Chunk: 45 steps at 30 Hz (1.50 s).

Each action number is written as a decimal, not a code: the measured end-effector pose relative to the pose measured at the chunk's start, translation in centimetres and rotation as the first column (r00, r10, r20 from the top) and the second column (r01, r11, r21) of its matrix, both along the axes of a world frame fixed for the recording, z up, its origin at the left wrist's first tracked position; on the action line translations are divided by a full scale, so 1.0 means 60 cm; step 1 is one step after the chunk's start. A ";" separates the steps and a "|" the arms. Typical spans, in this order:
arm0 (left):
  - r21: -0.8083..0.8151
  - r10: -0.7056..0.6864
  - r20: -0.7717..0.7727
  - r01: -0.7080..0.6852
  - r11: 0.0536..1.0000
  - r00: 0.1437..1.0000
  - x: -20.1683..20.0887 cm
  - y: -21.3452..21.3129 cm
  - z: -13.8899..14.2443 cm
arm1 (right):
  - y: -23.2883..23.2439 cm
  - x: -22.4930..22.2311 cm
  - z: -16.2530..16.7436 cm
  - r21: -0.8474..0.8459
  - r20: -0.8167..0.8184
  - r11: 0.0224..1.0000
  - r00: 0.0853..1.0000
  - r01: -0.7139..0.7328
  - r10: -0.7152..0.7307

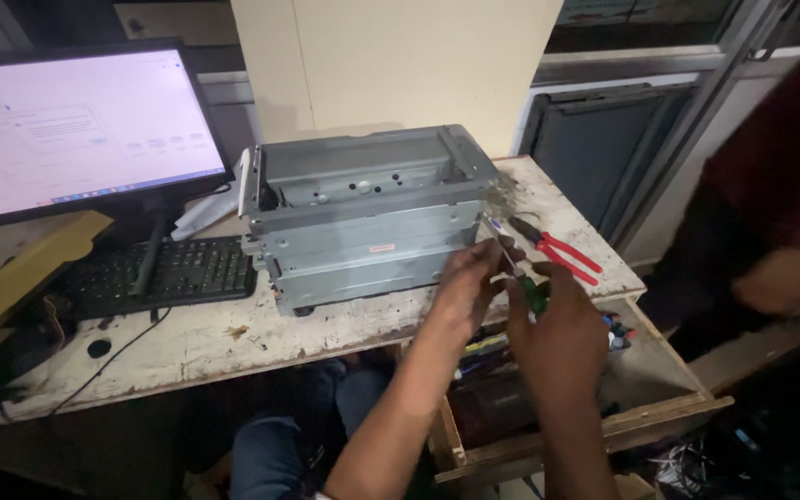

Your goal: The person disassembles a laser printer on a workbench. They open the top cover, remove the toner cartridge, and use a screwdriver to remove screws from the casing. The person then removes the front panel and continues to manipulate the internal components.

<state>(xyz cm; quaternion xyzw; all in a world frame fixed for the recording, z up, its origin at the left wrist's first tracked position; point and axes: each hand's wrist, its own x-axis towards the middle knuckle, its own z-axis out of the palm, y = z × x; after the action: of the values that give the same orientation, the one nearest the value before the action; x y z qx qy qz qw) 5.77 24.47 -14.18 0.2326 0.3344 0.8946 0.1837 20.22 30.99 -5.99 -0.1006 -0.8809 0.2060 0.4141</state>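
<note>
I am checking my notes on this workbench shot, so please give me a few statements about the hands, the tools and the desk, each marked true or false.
1. The right hand grips a green-handled screwdriver. True.
2. The grey metal chassis lies on the floor. False: it stands on the worn white table.
3. Red-handled pliers lie on the table, right of the chassis. True.
4. The monitor is switched off. False: its screen is lit.
5. The left hand rests on the keyboard. False: it is at the chassis's right end, by the screwdriver shaft.
6. The wooden drawer under the table is open. True.
</note>
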 end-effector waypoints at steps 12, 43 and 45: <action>-0.148 0.116 0.140 -0.095 0.984 0.983 0.004 0.000 0.018 | -0.012 0.047 -0.071 0.000 -0.315 0.991 0.940 -0.135 0.129; -0.086 0.031 0.176 -0.016 0.996 0.984 -0.006 0.003 0.013 | 0.011 0.060 -0.087 -0.189 -0.013 0.982 1.000 0.014 -0.017; -0.097 0.086 0.154 -0.072 0.993 0.984 -0.010 0.008 0.017 | 0.010 0.057 -0.090 -0.113 -0.096 0.994 0.995 0.006 -0.017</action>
<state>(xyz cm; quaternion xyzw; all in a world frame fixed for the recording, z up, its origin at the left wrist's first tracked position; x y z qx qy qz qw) 5.15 24.98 -13.19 0.1389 0.3684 0.9006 0.1844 23.65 31.61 -11.37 -0.1190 -0.8460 0.2577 0.4513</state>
